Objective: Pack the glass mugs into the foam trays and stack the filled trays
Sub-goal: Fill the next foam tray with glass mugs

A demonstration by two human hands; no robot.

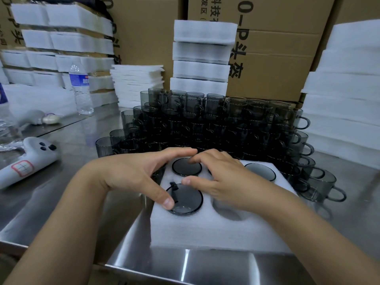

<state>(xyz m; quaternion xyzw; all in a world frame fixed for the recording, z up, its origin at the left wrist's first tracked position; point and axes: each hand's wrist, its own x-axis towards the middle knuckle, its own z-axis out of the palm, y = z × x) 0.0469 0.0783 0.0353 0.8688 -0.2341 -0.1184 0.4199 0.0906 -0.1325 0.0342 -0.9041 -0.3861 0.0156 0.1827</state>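
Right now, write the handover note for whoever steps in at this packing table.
Left hand: spread over the foam tray, thumb on the rim of the front-left mug.
Right hand: fingers bent over the back-middle pocket; what lies under it is hidden.
Done: front-left mug, back-left mug and back-right mug are seated in their pockets.
Left: front-middle pocket is empty. Fill it from the loose mugs piled behind the tray. Then stack the tray, probably with the stacked foam trays at the back.
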